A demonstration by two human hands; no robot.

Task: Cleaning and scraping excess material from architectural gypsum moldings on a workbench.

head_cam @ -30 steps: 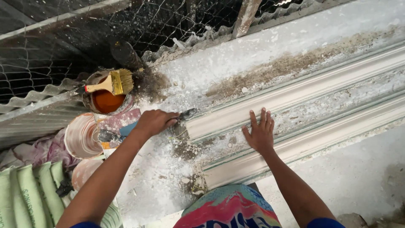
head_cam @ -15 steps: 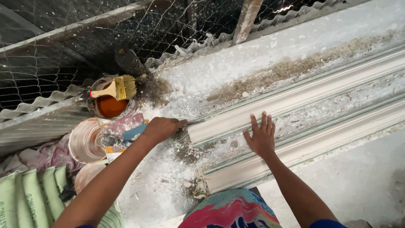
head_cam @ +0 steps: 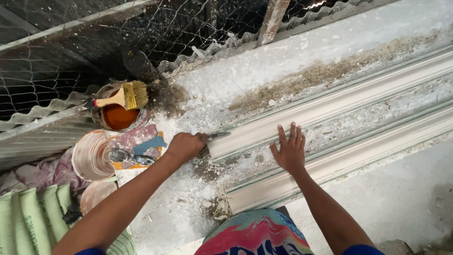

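The left hand (head_cam: 185, 146), clenched on a thin metal scraper (head_cam: 218, 135), has slid its blade to the end of the long white plaster moulding (head_cam: 330, 106); the right hand (head_cam: 289, 152) stays flat, released, steadying it.

Paintbrush (head_cam: 123, 96) w/ red handle lies across tin of orange-brown liquid (head_cam: 116, 116). Just below: pale bowl (head_cam: 89, 156), blue-handled trowel (head_cam: 134, 152) on stained board. Green sacks (head_cam: 28, 217) bottom left. Wire mesh (head_cam: 56, 61) behind (plaster-spattered), corrugated sheet (head_cam: 37, 132) beneath.
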